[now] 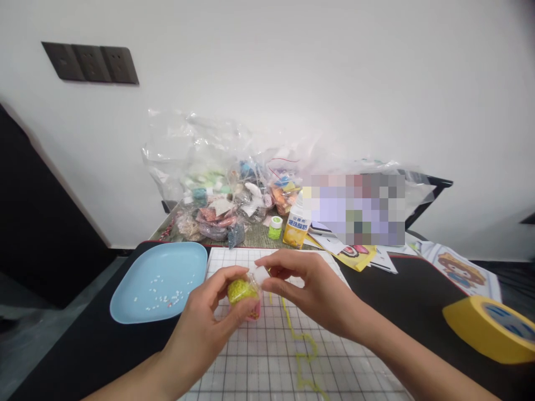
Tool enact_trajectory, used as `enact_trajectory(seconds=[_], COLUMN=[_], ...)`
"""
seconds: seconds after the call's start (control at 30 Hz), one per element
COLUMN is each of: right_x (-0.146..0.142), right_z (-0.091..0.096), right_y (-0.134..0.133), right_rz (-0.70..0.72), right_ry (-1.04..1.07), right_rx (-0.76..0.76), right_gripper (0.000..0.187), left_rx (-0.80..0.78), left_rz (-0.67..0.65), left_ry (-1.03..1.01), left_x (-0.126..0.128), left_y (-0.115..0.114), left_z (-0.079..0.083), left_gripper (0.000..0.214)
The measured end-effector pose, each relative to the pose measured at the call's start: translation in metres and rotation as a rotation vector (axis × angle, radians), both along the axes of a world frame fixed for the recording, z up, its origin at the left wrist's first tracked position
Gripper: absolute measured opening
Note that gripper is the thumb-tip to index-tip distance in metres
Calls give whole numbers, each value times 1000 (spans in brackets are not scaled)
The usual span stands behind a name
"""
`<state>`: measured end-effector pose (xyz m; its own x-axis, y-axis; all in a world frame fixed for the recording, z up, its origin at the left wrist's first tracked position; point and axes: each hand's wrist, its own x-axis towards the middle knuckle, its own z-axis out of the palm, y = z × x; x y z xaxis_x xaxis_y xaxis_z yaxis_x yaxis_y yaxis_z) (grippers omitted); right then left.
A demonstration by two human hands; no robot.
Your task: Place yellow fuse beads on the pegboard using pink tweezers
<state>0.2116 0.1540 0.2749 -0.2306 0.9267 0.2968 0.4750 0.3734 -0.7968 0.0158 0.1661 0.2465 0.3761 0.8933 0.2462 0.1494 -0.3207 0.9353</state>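
Note:
My left hand is closed round a small clear jar of yellow-green beads, held tilted above a white gridded pegboard. My right hand pinches the jar's white cap at the jar's mouth. A line of yellow beads runs down the pegboard under my hands. A pink object shows just below the jar, mostly hidden.
A light blue plate with several small white beads lies left. Clear bags of coloured beads, a small green-lidded jar and a yellow carton stand behind. A yellow tape roll and printed pattern sheets lie right.

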Motion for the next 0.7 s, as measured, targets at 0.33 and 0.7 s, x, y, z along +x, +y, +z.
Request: enact_trajectory(seconds=[0.33, 0.7], right_x=[5, 3], right_z=[0, 3], right_y=[1, 0], right_rz=[102, 81], right_ry=[83, 117], right_rx=[-24, -95], right_gripper=[25, 23], left_rx=[-46, -87], left_rz=[-51, -89], left_ry=[-39, -66], left_x=[-2, -3], left_y=[-2, 0], left_z=[-1, -4], left_gripper=[18, 21])
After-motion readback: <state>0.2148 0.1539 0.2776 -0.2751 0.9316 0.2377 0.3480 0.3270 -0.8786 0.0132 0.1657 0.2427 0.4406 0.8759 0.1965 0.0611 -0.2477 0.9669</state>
